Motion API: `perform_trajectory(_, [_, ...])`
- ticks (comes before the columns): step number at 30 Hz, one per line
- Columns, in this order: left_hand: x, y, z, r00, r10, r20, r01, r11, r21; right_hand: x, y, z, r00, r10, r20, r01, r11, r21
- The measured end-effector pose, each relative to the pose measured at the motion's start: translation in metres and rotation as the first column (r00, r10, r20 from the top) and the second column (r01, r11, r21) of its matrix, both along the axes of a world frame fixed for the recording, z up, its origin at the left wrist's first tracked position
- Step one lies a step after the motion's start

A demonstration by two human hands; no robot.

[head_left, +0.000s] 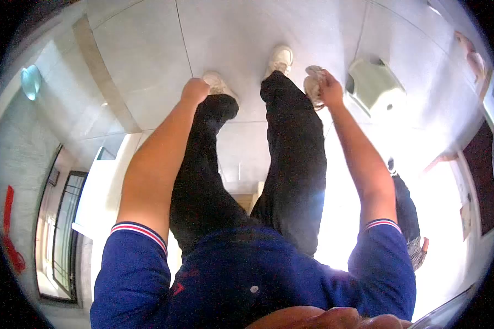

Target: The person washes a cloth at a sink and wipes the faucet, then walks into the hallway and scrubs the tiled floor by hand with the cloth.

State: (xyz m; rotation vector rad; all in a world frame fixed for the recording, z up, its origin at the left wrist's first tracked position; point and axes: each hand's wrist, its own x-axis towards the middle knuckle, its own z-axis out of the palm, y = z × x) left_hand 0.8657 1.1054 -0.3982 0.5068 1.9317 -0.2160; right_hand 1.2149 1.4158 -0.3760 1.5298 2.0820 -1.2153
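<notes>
My left hand [195,91] is closed beside the white shoe [218,83] on my left foot. Its fingertips are turned away, so whether they grip the shoe's edge cannot be made out. In my right hand [330,89] is a pale shoe [313,90], held by its upper part just above the floor. This shoe is slightly blurred. Between the hands, a second worn white shoe [280,58] covers my right foot. Black trousers [293,159] cover both of my legs.
A pale green stool [377,90] stands to the right of my right hand. Farther right, another person's dark-clothed leg [406,205] is visible. A light blue basin [31,82] lies at far left. Grey tiles [142,46] form the floor.
</notes>
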Motion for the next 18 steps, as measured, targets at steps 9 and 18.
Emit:
perform_trajectory(9, [0.053, 0.037, 0.262, 0.908, 0.322, 0.269, -0.366, 0.921, 0.133, 0.098, -0.116, 0.171, 0.856, -0.496, 0.145, 0.511, 0.769, -0.385])
perform_trajectory(18, [0.051, -0.012, 0.332, 0.831, 0.496, 0.252, -0.527, 0.847, 0.067, 0.141, -0.152, 0.327, 0.285, -0.934, 0.217, 0.786, 0.098, -0.611])
